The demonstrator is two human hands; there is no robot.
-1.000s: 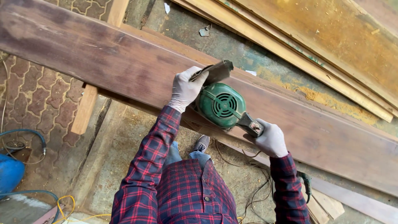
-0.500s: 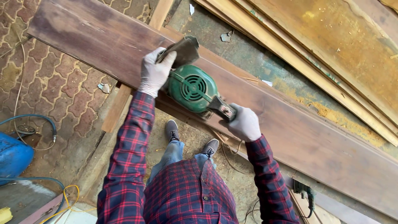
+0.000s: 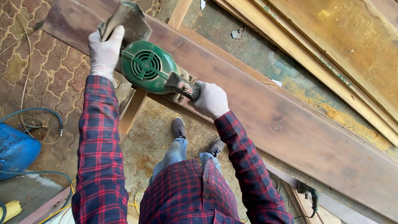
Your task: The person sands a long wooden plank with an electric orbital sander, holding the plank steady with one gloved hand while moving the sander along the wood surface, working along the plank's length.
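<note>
While the green sander [image 3: 151, 68] sat near the left end of the dark plank [image 3: 265, 112], the left hand [image 3: 105, 47] gripped its front and the right hand [image 3: 211, 99] closed around its rear handle; even, flat pressure seemed best.

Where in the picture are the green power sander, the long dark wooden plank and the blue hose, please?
green power sander [image 3: 147, 66], head view, on its round vented motor housing.
long dark wooden plank [image 3: 265, 112], head view, on its bare top face to the right of the hands.
blue hose [image 3: 39, 110], head view, on its curved upper bend.
</note>
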